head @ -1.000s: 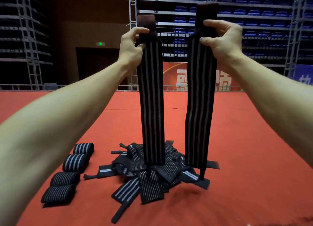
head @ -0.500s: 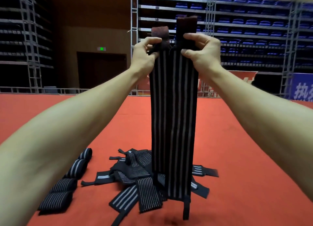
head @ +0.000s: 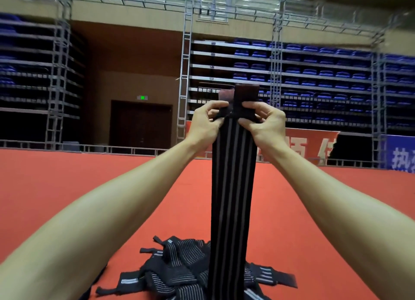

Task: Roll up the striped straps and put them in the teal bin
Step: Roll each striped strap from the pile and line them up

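Two long black straps with grey stripes (head: 232, 187) hang straight down in front of me, laid one over the other. My left hand (head: 205, 125) and my right hand (head: 263, 124) both pinch their top ends, whose dark Velcro tabs stick up above my fingers. Below the hanging straps, a loose pile of striped straps (head: 179, 270) lies on the red floor. The teal bin is not in view.
Red carpet floor (head: 303, 210) stretches all round the pile. A low metal rail (head: 112, 148), scaffold towers and tiers of blue seats stand far behind. A dark double door (head: 140, 124) is at the back left.
My hands came together, so the two separately hanging straps now overlap as one. The view tilted up and the rolled straps at the left have left the frame.
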{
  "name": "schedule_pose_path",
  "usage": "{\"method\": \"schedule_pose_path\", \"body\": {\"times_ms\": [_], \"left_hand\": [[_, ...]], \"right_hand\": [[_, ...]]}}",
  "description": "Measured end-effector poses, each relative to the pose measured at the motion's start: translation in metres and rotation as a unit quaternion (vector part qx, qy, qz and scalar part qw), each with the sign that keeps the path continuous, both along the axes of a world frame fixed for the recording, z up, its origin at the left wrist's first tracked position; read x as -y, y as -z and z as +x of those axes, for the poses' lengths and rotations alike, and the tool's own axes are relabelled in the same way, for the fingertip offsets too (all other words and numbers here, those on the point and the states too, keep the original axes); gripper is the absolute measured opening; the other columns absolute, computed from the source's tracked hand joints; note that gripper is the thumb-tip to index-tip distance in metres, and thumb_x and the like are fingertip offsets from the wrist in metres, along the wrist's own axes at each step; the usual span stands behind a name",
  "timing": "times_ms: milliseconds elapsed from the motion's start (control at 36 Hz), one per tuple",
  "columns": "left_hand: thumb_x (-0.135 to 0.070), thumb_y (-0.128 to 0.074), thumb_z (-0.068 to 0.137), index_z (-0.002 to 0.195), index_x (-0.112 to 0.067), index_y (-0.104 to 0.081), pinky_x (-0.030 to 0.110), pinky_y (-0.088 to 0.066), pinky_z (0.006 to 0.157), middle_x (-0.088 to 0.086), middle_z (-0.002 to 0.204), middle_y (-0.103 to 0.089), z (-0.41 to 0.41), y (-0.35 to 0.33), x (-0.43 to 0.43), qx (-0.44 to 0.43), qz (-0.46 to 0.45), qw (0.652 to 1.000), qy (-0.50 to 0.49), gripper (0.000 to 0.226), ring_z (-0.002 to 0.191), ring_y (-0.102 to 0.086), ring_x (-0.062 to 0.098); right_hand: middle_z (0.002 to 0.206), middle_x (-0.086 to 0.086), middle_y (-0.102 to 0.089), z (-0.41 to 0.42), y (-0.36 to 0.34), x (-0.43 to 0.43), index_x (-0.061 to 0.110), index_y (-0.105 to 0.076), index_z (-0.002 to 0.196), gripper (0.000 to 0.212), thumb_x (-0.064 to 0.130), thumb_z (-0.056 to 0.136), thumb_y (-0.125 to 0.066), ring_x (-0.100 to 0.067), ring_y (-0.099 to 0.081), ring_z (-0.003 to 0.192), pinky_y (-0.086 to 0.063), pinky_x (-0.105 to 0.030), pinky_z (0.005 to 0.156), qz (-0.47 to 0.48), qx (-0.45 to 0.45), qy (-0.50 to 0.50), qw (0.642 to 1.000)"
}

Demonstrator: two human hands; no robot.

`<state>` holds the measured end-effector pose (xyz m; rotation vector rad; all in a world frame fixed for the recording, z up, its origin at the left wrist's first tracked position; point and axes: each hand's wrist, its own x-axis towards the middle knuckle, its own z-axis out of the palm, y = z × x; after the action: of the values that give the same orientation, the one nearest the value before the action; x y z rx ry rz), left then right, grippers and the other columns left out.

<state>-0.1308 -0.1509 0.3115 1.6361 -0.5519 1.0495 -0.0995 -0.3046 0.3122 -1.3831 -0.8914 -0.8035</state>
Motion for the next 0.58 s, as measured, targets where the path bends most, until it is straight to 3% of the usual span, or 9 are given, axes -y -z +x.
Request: {"method": "schedule_pose_path", "body": {"times_ms": [111, 222, 389, 583], "left_hand": [[0.009, -0.057, 0.093, 0.116, -0.014, -0.064, 0.029, -0.058, 0.086, 0.008, 0.100, -0.069, -0.003, 0.001, 0.000, -0.013, -0.006, 1.000, 0.012, 0.033, 0.098, -0.068, 0.021], [0.010, -0.053, 0.095, 0.120, -0.012, -0.063, 0.018, -0.056, 0.075, 0.002, 0.093, -0.068, -0.006, 0.003, -0.001, -0.020, -0.010, 1.000, 0.017, 0.034, 0.083, -0.067, 0.006], [0.006, -0.048, 0.098, 0.116, -0.024, -0.062, 0.034, -0.060, 0.082, 0.007, 0.108, -0.069, -0.004, 0.006, -0.004, -0.043, -0.015, 0.999, 0.025, 0.038, 0.101, -0.069, 0.022], [0.005, -0.049, 0.098, 0.111, -0.029, -0.063, 0.035, -0.059, 0.087, 0.006, 0.110, -0.068, -0.003, 0.006, -0.007, -0.048, -0.028, 0.998, 0.029, 0.039, 0.105, -0.068, 0.022]], "right_hand": [[0.102, 0.003, -0.073, 0.001, 0.002, 0.002, 0.022, -0.071, 0.110, 0.042, -0.006, 0.079, -0.076, -0.007, -0.071, 0.090, -0.058, -0.023, 0.078, -0.006, -0.010, -0.003, 1.000], [0.109, 0.001, -0.073, 0.005, 0.003, 0.002, 0.031, -0.069, 0.106, 0.046, 0.002, 0.074, -0.083, -0.018, -0.071, 0.098, -0.058, -0.042, 0.089, -0.009, 0.005, 0.026, 1.000], [0.101, 0.002, -0.073, 0.000, 0.003, 0.002, 0.027, -0.069, 0.102, 0.042, 0.004, 0.071, -0.086, -0.015, -0.071, 0.094, -0.060, -0.039, 0.085, -0.009, 0.014, 0.045, 0.999], [0.099, 0.002, -0.074, -0.006, 0.000, 0.000, 0.023, -0.070, 0.103, 0.041, 0.001, 0.072, -0.085, -0.011, -0.073, 0.085, -0.061, -0.030, 0.077, 0.012, -0.012, -0.014, 1.000]]}}
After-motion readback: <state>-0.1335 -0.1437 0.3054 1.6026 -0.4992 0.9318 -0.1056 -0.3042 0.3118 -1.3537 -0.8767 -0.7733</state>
